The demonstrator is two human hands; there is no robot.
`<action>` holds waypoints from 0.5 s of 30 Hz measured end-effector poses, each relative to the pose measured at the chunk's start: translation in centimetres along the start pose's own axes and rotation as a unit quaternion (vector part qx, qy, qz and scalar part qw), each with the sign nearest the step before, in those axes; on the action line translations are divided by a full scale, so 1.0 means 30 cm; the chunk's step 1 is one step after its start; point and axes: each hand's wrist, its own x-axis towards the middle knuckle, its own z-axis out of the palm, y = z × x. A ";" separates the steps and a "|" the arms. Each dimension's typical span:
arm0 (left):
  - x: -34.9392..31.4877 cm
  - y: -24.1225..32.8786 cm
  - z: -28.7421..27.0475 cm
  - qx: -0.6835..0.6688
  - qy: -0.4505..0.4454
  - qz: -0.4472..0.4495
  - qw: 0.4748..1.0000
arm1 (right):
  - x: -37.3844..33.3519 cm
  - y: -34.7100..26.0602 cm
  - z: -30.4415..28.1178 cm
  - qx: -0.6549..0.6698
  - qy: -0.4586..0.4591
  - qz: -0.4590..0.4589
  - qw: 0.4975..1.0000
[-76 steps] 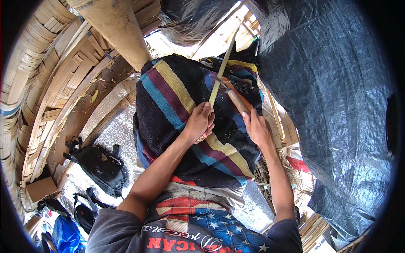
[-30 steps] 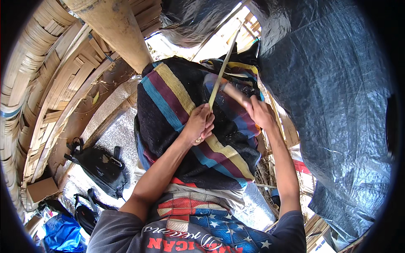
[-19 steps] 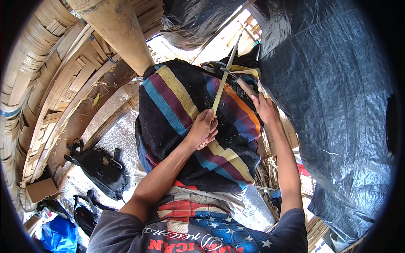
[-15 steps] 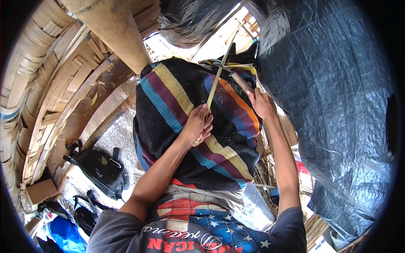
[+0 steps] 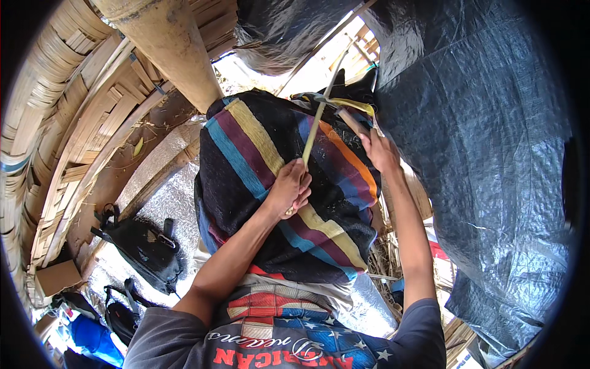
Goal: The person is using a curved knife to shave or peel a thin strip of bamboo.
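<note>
My left hand (image 5: 290, 189) is closed round the lower end of a long, thin, pale bamboo strip (image 5: 314, 133). The strip slants up and away over my lap toward the bright gap. My right hand (image 5: 382, 154) grips a knife by its wooden handle (image 5: 352, 122). Its blade lies across the strip, well beyond my left hand; the contact point is too small to make out exactly. A yellowish strip (image 5: 358, 105) shows beside the blade. Under both hands, a black cloth with coloured stripes (image 5: 243, 163) covers my lap.
A dark plastic tarp (image 5: 479, 141) hangs close on my right. To the left are a woven bamboo wall (image 5: 80, 135) and a thick bamboo post (image 5: 163, 46). Black bags (image 5: 144, 249) and a cardboard box (image 5: 58, 278) sit lower left. Loose bamboo scraps (image 5: 384, 252) lie by my right forearm.
The knife and strip have shifted very slightly, with the blade crossing a little lower and farther right. Both hands keep their grips.
</note>
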 end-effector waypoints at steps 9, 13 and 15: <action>-0.006 0.024 -0.015 -0.004 -0.007 -0.009 1.000 | -0.159 -0.045 -0.027 0.050 0.082 -0.133 0.986; -0.005 0.005 -0.001 -0.015 -0.002 -0.013 1.000 | -0.103 0.000 -0.042 0.061 0.028 -0.170 0.983; -0.008 -0.009 0.016 0.011 -0.007 -0.017 1.000 | 0.008 0.031 -0.006 0.015 -0.019 -0.073 0.997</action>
